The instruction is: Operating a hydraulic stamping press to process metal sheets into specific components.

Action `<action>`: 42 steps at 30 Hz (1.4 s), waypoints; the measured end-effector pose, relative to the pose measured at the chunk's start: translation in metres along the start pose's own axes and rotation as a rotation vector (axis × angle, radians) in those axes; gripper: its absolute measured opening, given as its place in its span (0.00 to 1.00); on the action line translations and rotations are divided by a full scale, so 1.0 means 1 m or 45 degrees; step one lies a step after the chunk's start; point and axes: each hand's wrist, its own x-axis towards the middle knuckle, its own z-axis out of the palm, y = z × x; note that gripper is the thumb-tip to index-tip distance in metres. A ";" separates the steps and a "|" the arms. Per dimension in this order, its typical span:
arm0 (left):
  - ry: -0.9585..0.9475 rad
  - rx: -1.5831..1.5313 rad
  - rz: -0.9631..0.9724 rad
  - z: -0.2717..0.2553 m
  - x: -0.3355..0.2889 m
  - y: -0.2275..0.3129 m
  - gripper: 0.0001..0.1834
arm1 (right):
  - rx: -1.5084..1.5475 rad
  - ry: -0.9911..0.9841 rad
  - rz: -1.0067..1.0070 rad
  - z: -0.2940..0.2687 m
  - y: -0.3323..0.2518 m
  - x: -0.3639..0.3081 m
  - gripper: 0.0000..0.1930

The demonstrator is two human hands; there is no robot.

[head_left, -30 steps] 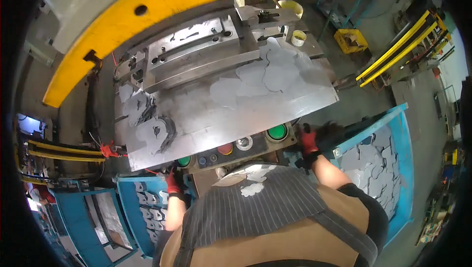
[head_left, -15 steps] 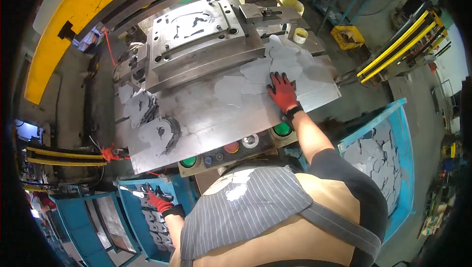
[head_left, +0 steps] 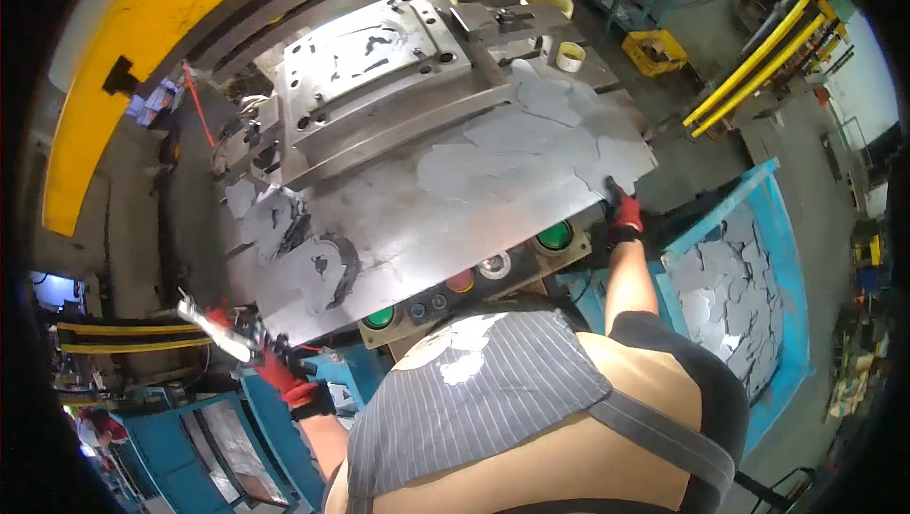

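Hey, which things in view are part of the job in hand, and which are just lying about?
Apparently in use:
long silvery item, in the left hand
grey sheet, touched by the right hand
slotted metal block, behind the sheets

Seemingly just lying about:
yellow crate, on the floor
small pale tub

Saw a thin, wavy-edged grey sheet (head_left: 605, 162) lying flat on the table (head_left: 408, 244), right front; saw a narrow pale tool (head_left: 224, 336), tilted, beyond the left corner.
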 end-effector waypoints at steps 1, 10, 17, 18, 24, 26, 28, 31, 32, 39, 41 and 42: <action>-0.325 0.246 0.235 0.008 0.018 0.003 0.15 | -0.025 -0.045 0.082 -0.015 0.019 0.024 0.38; -1.095 -0.255 -0.397 0.197 0.003 0.067 0.12 | 0.105 -0.435 -0.062 -0.056 -0.029 -0.035 0.15; -1.494 0.178 0.083 0.345 0.063 0.059 0.15 | -0.809 -0.823 -0.729 -0.012 -0.034 -0.070 0.14; -1.516 0.397 0.293 0.354 0.081 0.047 0.16 | -0.824 -0.858 -0.783 -0.008 -0.028 -0.073 0.14; -1.346 0.052 0.220 0.373 0.112 0.004 0.19 | -0.559 -0.810 -0.546 -0.022 -0.018 -0.076 0.11; -1.207 0.022 0.163 0.371 0.102 0.023 0.17 | -0.621 -0.826 -0.644 -0.027 -0.023 -0.070 0.11; -1.256 -0.181 0.015 0.355 0.048 0.073 0.15 | -0.148 -0.956 -0.281 -0.040 -0.010 -0.044 0.12; -1.159 -0.288 -0.083 0.307 0.023 0.083 0.13 | -0.087 -0.975 -0.173 -0.040 -0.018 -0.034 0.13; -1.132 -0.267 -0.030 0.287 0.018 0.073 0.13 | -0.174 -0.992 -0.251 -0.036 -0.022 -0.034 0.12; -0.647 -0.116 -0.129 0.138 -0.091 0.038 0.09 | -0.923 -1.051 -0.898 0.001 -0.069 -0.072 0.14; -0.559 -0.069 -0.086 0.102 -0.105 0.005 0.09 | -0.663 -1.161 -0.855 0.012 -0.064 -0.070 0.15; -0.510 -0.128 -0.147 0.092 -0.113 -0.002 0.09 | -0.526 -1.214 -0.718 0.019 -0.062 -0.069 0.16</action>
